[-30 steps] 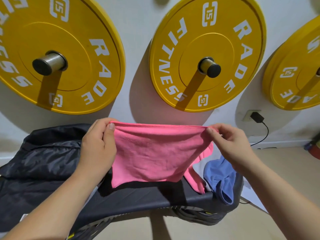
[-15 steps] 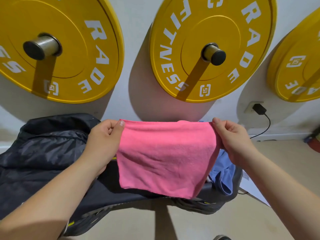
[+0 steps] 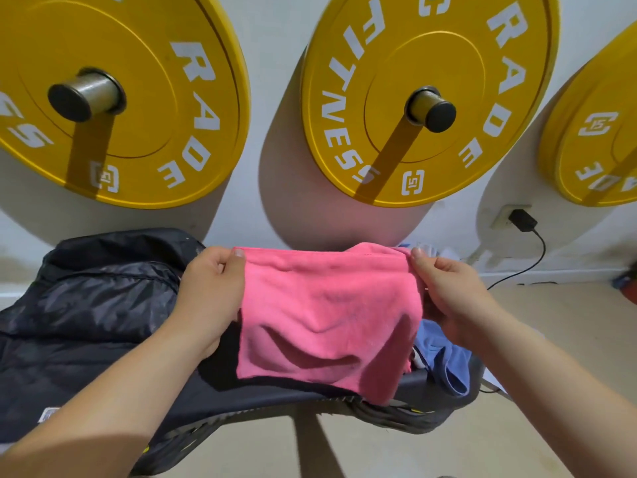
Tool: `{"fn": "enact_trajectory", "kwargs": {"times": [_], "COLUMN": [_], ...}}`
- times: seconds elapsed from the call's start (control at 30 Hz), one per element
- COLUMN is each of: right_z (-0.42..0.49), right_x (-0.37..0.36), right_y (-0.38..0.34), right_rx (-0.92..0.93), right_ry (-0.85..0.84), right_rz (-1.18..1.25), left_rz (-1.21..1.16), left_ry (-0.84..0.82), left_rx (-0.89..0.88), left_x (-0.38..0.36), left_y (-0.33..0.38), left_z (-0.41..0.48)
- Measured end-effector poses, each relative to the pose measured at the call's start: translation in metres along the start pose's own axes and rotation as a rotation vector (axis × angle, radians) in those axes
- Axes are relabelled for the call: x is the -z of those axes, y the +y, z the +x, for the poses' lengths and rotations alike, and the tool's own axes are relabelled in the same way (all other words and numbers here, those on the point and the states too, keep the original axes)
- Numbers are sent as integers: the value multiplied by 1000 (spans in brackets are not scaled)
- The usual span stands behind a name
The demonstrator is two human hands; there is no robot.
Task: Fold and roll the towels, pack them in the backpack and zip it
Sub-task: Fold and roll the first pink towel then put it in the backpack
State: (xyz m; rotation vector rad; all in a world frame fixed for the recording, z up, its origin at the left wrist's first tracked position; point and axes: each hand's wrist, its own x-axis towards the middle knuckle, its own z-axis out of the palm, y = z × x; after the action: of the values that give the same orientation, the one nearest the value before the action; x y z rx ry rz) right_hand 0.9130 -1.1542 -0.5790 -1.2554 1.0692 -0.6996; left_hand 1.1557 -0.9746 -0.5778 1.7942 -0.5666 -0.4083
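White wall [image 3: 275, 81] fills the background, with three yellow weight plates hung on it: one at the left [image 3: 148, 108], one in the middle [image 3: 458, 167] and one cut off at the right edge [image 3: 593, 139]. A black charger [image 3: 522, 219] sits in a socket low on the wall, and its cable runs down toward the pale floor [image 3: 565, 339].

Below them a black padded bench [image 3: 275, 401] carries the black backpack [image 3: 96, 298] on its left part. A crumpled blue towel [image 3: 448, 360] lies at the bench's right end.

Over the middle of the bench, the left hand [image 3: 206, 298] and the right hand [image 3: 451, 298] each pinch an upper corner of the pink towel [image 3: 327, 315], thumbs on the near face and fingers curled behind. The towel hangs between them, just right of the backpack and partly in front of the blue towel.

Half a second ago the cloth was stretched flat and smooth. Now the right hand is a little nearer the left and both are slightly lower, so the towel has gone slack. A deep crease crosses its lower half and a small hump stands up on the top edge near the right hand. A second ago a loose layer dangled lower at the right; that layer now lies in line with the rest. The lower edge reaches the bench's front rim, though whether it rests there cannot be told.
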Motion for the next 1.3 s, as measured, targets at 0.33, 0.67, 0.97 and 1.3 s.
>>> {"fn": "enact_trajectory", "kwargs": {"times": [0.33, 0.67, 0.97, 1.3], "right_z": [-71, -64, -65, -30], "right_x": [-71, -72, -67, -40], "right_y": [-19, -6, -17, -3], "right_rx": [139, 136, 4, 103], "right_ry": [-265, -251, -436, -306], "right_rz": [39, 30, 199, -47], "left_rz": [-84, -62, -32, -316], "left_ry": [-306, -358, -353, -487], "left_rx": [-218, -153, -176, -133], "left_x": [-39, -37, -34, -12], "left_y": [28, 21, 21, 38], "left_z": [-68, -64, -61, -46]}}
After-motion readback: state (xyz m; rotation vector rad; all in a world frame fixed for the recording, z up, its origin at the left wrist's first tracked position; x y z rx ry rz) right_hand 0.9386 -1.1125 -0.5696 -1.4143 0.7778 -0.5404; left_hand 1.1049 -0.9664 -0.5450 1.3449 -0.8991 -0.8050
